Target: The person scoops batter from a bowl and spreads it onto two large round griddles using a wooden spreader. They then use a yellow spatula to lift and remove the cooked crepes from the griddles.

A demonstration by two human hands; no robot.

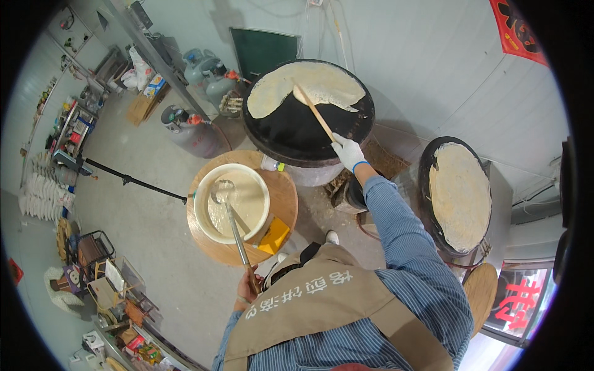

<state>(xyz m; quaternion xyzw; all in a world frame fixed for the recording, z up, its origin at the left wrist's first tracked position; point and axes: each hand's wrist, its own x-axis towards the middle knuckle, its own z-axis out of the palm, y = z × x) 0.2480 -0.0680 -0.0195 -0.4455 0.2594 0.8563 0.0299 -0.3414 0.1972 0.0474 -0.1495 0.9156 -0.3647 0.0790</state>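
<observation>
My right hand point(349, 152), in a white knit glove, grips a wooden stick point(320, 118) whose far end meets pale batter point(297, 81) on a large round black griddle point(297, 137). The batter covers the far part of the griddle in a curved sheet; the near part shows bare and dark. My left hand point(248, 286) holds the wooden handle of a long metal ladle point(235, 229). The ladle's bowl lies in the batter of a white tub point(266, 199). That tub stands on a round wooden table point(288, 204), beside a yellow object point(274, 235) and a small bottle point(271, 163).
A second griddle point(424, 185) at the right bears a full round pancake point(461, 197). Gas cylinders point(197, 134) with hoses stand left of the large griddle. A black pole point(134, 178) reaches towards the wooden table. Chairs point(111, 287) and shelves line the left side.
</observation>
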